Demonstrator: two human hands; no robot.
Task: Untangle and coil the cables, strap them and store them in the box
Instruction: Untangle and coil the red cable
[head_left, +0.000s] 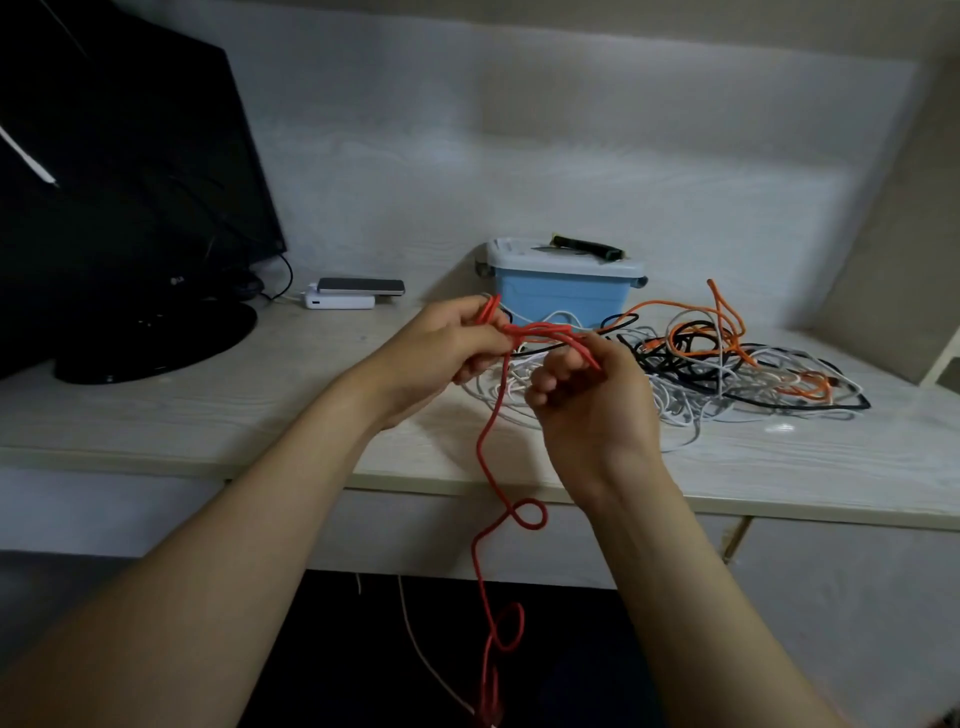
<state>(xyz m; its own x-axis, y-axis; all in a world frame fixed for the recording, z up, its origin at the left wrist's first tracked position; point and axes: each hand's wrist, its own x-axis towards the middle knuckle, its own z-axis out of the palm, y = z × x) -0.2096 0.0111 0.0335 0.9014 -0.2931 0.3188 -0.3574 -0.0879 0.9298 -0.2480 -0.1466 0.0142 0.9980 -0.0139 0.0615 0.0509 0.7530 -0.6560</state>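
A red cable (489, 457) runs between both hands above the desk. My left hand (441, 348) grips a bunch of its loops, and my right hand (587, 395) pinches the strands a little to the right. The rest of the red cable hangs down past the desk edge with two small loops in it. Behind my right hand lies a tangled pile of orange, black and white cables (727, 364). A blue box (561, 296) with a closed pale lid stands at the back, and a dark strap-like object (587, 247) lies on the lid.
A black monitor (124, 171) on a round stand fills the left. A white power bank with a phone on it (353, 293) sits next to the stand. The desk's front edge (311, 467) runs below my wrists. A thin pale cable (415, 639) hangs under the desk.
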